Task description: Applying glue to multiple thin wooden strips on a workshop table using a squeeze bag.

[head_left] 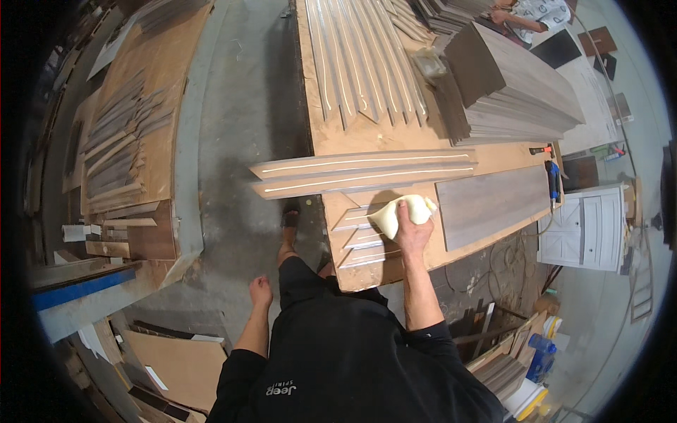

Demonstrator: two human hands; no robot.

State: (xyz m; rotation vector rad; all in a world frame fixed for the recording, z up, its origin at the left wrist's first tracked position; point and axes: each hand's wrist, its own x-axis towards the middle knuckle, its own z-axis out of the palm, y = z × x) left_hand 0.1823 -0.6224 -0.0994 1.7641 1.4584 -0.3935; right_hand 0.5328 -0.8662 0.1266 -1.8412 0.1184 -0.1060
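Note:
My right hand (414, 231) is wrapped round a soft, cream-coloured squeeze bag of glue (386, 219), over the near edge of the workbench (441, 259). The bag's narrow end points left, above short wood strips (358, 256) that carry pale glue lines. Just beyond lie two long wood strips (363, 169), each with a white line of glue along it; their left ends stick out past the bench edge. Down at my side, away from the bench, hangs my left hand (260, 290), its fingers curled in with nothing visible in them.
Several glue-lined strips (360, 63) cover the far bench. A tall stack of grey-brown boards (522, 88) stands right, near a flat board (493, 204) and a blue-black tool (553, 182). Another person's arm (515, 19) shows far right. More strips (127, 134) lie on the left table.

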